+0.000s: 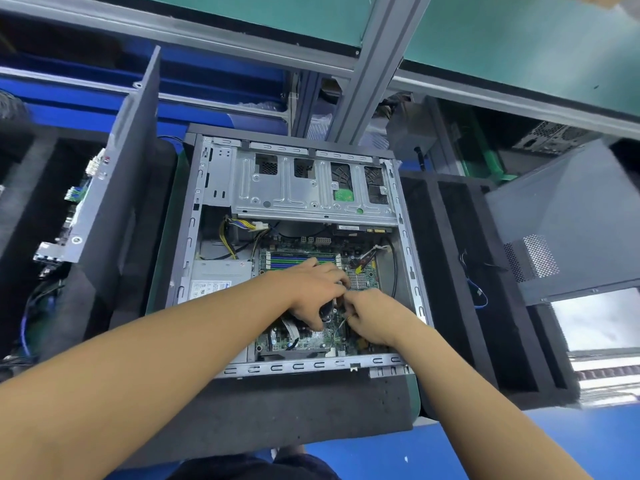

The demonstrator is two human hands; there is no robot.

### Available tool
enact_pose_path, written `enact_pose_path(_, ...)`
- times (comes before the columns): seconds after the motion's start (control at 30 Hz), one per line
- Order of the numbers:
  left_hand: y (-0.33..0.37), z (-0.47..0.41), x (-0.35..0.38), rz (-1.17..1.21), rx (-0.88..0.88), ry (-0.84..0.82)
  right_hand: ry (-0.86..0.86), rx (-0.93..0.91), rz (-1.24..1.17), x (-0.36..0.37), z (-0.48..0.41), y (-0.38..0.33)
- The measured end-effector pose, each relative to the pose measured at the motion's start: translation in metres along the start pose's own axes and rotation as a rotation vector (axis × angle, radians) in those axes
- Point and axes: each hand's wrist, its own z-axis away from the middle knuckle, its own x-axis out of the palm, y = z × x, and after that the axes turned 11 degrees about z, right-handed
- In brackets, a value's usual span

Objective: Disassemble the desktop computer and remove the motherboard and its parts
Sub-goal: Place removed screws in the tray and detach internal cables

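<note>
Within the open case [311,367], motherboard [304,341] seated at centre. Your right hand [374,317] pinches a thin wire [341,322] toward 5 o'clock; left hand [311,292] arches alongside, grip unclear. Risk: pulling wire, not plug, could tear its header.

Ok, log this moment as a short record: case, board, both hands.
case: computer case, open, lying flat on foam mat
motherboard: inside the case, under both hands
left hand: fingers bent onto the board's middle; grip unclear
right hand: pinches a thin wire beside the left
power supply: left of the motherboard
drive cage: across the far end
</note>
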Motion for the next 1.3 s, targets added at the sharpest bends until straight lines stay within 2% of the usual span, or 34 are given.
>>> enact_pose_path(0.17, -0.010, 0.010, -0.015, 0.143, -0.099, -0.069, 0.027, 0.107, -0.070, 0.002, 0.007, -0.002)
enact_pose_path(0.33, -0.019, 0.028, -0.027, 0.045, -0.174, -0.142, -0.015, 0.105, -0.123, -0.010, 0.008, -0.005)
enact_pose_path(0.47, -0.015, 0.030, -0.025, -0.114, -0.261, -0.151, 0.038, -0.014, -0.170, -0.031, 0.011, -0.010)
enact_pose_path(0.57, -0.014, 0.030, -0.026, -0.047, -0.349, -0.220, 0.066, -0.187, -0.147, -0.043, 0.008, -0.021)
enact_pose_path(0.7, -0.014, 0.036, -0.034, -0.018, -0.383, -0.251, -0.027, -0.352, -0.136, -0.042, 0.001, -0.038)
enact_pose_path(0.87, -0.017, 0.045, -0.043, -0.152, -0.406, -0.144, -0.105, -0.319, -0.068, -0.039, -0.013, -0.040)
enact_pose_path(0.93, -0.023, 0.054, -0.044, -0.189, -0.393, -0.066, -0.195, -0.290, -0.028, -0.035, -0.018, -0.039)
enact_pose_path(1.0, -0.027, 0.061, -0.041, -0.099, -0.355, 0.050, -0.267, -0.284, -0.008, -0.029, -0.021, -0.044)
enact_pose_path(1.13, -0.027, 0.069, -0.037, 0.107, -0.297, 0.360, -0.298, -0.313, -0.043, -0.016, -0.025, -0.058)
enact_pose_path(1.2, -0.030, 0.069, -0.035, 0.128, -0.278, 0.397, -0.283, -0.341, -0.079, -0.014, -0.027, -0.058)
enact_pose_path(1.3, -0.033, 0.066, -0.034, 0.141, -0.252, 0.317, -0.195, -0.389, -0.141, -0.009, -0.025, -0.055)
